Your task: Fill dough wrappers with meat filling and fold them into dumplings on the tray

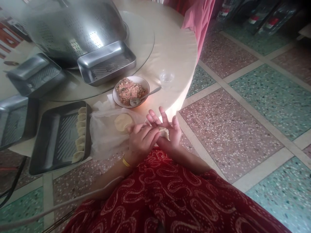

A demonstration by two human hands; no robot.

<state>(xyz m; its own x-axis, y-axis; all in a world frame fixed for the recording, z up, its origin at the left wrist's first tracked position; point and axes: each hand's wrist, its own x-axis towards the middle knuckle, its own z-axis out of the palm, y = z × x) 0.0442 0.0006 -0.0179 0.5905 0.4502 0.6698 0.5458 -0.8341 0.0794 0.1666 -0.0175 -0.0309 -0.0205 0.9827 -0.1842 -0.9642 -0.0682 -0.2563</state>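
A pale dumpling point(164, 132) sits in my right hand point(173, 134), against the palm near the thumb, while several of its fingers spread upward. My left hand point(142, 140), with a yellow band at the wrist, reaches across with its fingers closed at the dumpling's left edge. Part of the dumpling is hidden behind the fingers. Just beyond my left hand, a round dough wrapper point(123, 122) lies in a clear plastic bag point(104, 140). A bowl point(116, 101) of minced filling point(130, 90) stands farther back, and a spoon point(150, 94) rests in it.
To the left, a dark metal tray point(58, 129) carries a row of folded dumplings point(81, 131). More metal trays point(107, 63) and a large perforated steel pot point(80, 29) occupy the glass turntable point(142, 42). A clear cup point(167, 77) stands near the table's right edge.
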